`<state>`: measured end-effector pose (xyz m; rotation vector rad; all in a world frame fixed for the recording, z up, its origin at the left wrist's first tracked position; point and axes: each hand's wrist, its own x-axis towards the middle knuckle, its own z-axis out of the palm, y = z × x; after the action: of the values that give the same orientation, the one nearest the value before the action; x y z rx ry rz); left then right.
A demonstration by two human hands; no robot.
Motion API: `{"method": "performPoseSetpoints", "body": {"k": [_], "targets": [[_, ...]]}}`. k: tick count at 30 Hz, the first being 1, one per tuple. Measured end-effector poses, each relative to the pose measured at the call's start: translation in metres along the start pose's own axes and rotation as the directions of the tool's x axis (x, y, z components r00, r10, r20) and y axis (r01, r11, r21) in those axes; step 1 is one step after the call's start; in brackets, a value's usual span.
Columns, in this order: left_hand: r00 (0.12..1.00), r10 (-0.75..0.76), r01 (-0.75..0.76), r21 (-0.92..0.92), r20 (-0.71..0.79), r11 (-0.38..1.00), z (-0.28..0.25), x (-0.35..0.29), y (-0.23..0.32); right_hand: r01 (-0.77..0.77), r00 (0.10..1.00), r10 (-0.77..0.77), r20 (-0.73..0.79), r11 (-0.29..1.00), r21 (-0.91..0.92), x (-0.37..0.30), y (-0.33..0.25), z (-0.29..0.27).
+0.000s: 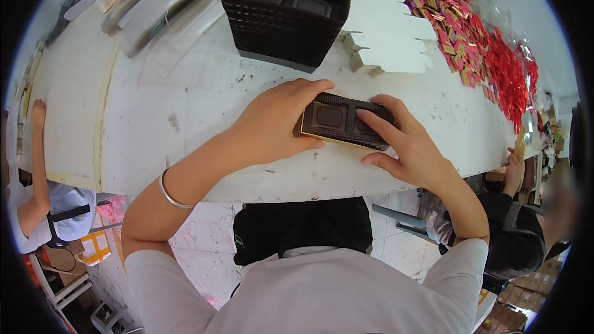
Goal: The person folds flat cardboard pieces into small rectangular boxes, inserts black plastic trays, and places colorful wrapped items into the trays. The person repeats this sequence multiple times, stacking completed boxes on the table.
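Between my hands, low over the white table, is a dark brown plastic tray (330, 115) with two square hollows. A thin gold-coloured edge runs along its near side, so it seems to sit in a shallow box. My left hand (278, 120) grips the tray's left end, thumb on the near side and fingers at the far side. My right hand (402, 139) is at the right end. Its index finger presses into the right hollow, other fingers reach the far edge, and the thumb lies near the front corner. Beyond them stands a tall stack of matching brown trays (281, 31).
Flat white cartons (387, 31) are stacked right of the trays. Behind them spreads a heap of purple, gold and red small pieces (442, 21), with red ribbon-like strips (508, 80). Clear plastic bundles (164, 6) lie far left. Other people's arms (38, 148) show at both sides.
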<state>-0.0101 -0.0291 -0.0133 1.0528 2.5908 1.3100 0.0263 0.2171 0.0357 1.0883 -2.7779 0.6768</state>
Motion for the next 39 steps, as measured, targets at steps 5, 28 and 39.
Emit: {"method": "performPoseSetpoints", "body": {"k": [5,28,39], "targets": [[0.995,-0.056,0.061,-0.07,0.079,0.996,-0.009,0.001,0.001,0.015,0.973,-0.067,0.222,0.973,0.229,-0.009,0.016,-0.026],[0.995,-0.083,0.081,0.038,0.052,0.996,-0.006,0.002,0.012,0.055,0.916,-0.072,-0.395,0.997,-0.054,-0.023,0.088,-0.01],[0.974,-0.139,0.129,0.064,0.179,0.99,-0.012,0.006,0.012,-0.378,0.78,0.337,-0.527,0.925,0.033,0.074,0.264,-0.052]]}}
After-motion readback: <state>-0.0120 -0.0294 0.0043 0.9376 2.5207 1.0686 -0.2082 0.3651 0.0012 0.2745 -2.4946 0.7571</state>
